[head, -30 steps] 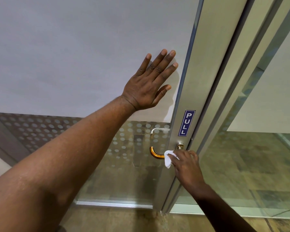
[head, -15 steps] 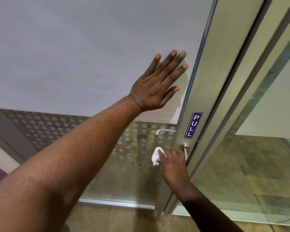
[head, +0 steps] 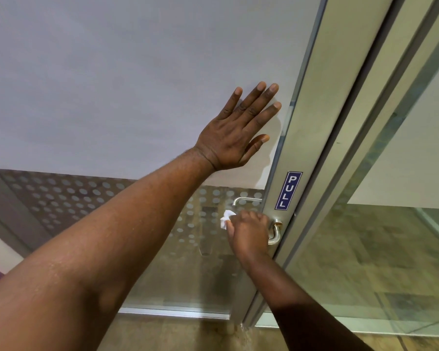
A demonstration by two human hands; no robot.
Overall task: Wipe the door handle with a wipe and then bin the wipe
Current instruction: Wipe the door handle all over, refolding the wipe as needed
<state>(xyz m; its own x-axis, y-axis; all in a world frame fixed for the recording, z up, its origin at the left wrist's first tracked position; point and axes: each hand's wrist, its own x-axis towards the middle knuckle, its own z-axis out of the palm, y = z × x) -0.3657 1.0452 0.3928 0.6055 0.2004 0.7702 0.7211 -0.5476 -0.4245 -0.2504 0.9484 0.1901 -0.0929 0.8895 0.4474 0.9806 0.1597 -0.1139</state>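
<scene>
White wipe bunched in my right grip; handle runs three o'clock; left hand spread flat.

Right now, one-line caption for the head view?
Left hand flat against the door panel; right hand rubs a white wipe along the door handle.

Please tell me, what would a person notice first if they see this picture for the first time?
Probably the left hand, spread flat on the frosted door panel at centre. Below it, the right hand closes a white wipe around the door handle. A blue PULL sign sits on the metal frame just above.
</scene>
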